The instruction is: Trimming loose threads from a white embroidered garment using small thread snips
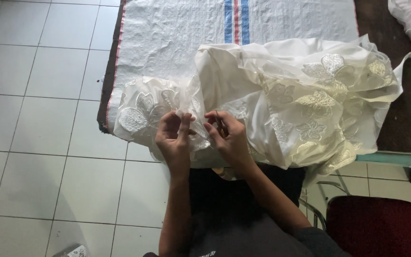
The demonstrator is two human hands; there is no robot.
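Left hand [173, 135] pinches sheer embroidered fabric [281, 100]; right hand [228, 135] pinches a thin tool, likely a needle, at 3 o'clock. Slip could snag the sheer layer or prick fingers.

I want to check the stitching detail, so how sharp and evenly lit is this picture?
Head view: soft overall, so threads in the white embroidered fabric are unreadable; the left hand and right hand are slightly blurred; even light, the fabric near washed out, mild sheen on the floor tiles, no hard shadows.
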